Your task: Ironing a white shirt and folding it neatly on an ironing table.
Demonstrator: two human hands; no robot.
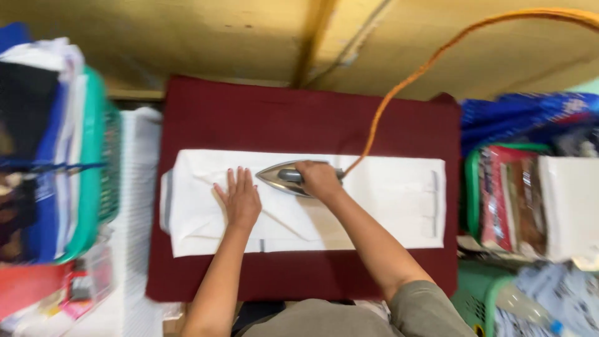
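A folded white garment point(387, 193) lies flat across a dark red padded ironing surface point(299, 112). My right hand point(318, 180) grips the handle of a silver iron point(277, 176), which rests on the cloth with its tip pointing left. An orange cord point(399, 87) runs from the iron up to the top right. My left hand point(238, 198) presses flat on the garment, fingers spread, just left of and below the iron's tip.
A green basket point(93, 156) full of folded clothes stands at the left, with white fabric point(140, 187) draped beside it. More baskets with folded clothes and packets point(518, 200) stand at the right. A wooden wall point(249, 37) runs behind.
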